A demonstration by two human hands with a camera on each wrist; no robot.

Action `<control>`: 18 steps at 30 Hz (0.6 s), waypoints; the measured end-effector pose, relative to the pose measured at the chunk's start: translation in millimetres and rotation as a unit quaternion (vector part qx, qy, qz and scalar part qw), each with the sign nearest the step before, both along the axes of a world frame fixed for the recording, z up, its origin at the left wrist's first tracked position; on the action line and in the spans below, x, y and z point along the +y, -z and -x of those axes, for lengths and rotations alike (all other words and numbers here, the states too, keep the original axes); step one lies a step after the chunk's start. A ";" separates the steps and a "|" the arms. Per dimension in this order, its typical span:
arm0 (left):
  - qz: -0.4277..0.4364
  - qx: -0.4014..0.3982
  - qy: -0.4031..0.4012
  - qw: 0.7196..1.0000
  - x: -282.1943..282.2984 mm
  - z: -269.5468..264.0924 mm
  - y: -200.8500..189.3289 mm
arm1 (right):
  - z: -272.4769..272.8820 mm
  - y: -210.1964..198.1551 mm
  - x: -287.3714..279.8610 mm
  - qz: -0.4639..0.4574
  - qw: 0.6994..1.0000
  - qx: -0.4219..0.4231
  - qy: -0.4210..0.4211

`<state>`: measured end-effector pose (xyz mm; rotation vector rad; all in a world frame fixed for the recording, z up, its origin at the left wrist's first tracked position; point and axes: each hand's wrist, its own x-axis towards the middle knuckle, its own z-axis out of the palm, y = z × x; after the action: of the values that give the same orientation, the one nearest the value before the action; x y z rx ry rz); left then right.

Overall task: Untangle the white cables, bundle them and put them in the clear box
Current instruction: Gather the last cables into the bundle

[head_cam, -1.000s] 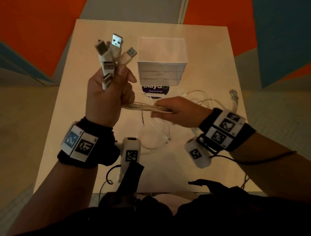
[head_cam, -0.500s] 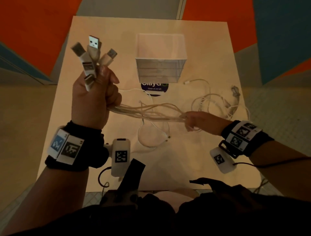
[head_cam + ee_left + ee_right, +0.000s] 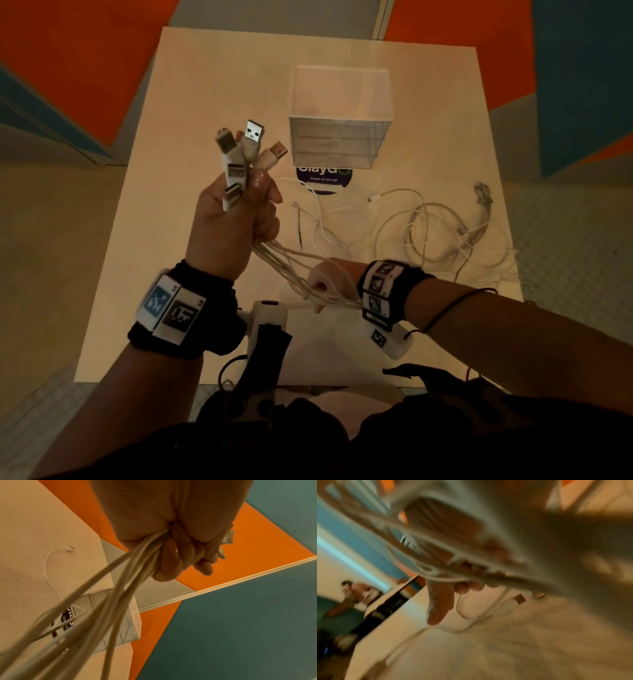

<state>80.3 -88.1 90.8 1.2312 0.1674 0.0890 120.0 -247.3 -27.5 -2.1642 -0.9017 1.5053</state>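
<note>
My left hand (image 3: 233,222) is raised in a fist above the table, gripping several white cables (image 3: 291,263) just below their USB plugs (image 3: 246,147), which fan out above the fist. The strands run down and right to my right hand (image 3: 322,284), whose curled fingers hold them low over the table's near part. In the left wrist view the cables (image 3: 109,601) stream out of the left hand (image 3: 175,555). The right wrist view is blurred; the cables (image 3: 471,566) cross my right hand's fingers (image 3: 436,608). The clear box (image 3: 337,126) stands empty at the table's far middle.
Loose loops of the white cables (image 3: 435,229) lie tangled on the right half of the pale table (image 3: 191,102), with free ends near a dark round sticker (image 3: 325,178) in front of the box. Orange and teal floor surrounds the table.
My right hand slid along the strands away from the left fist, first to the right, then back toward me. The left hand swung left, then back right, keeping the plugs up.
</note>
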 end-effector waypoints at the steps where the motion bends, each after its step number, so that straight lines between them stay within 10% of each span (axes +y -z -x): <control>1: 0.000 0.002 -0.001 1.000 0.3 1.2 0.9 | 1.5 6.0 1.1 0.017 1.000 -0.020 -0.002; 14: -0.015 -0.004 -0.023 1.000 9.4 1.6 2.5 | -44.4 5.0 -31.0 0.148 0.959 -0.240 -0.028; 18: -0.022 0.006 -0.030 0.999 7.9 4.0 5.8 | -61.7 -20.4 -11.0 0.055 0.977 -0.204 -0.030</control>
<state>76.3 -80.2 85.0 1.2714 0.2141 0.1368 181.7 -258.3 -7.0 -2.6071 -1.0382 1.1765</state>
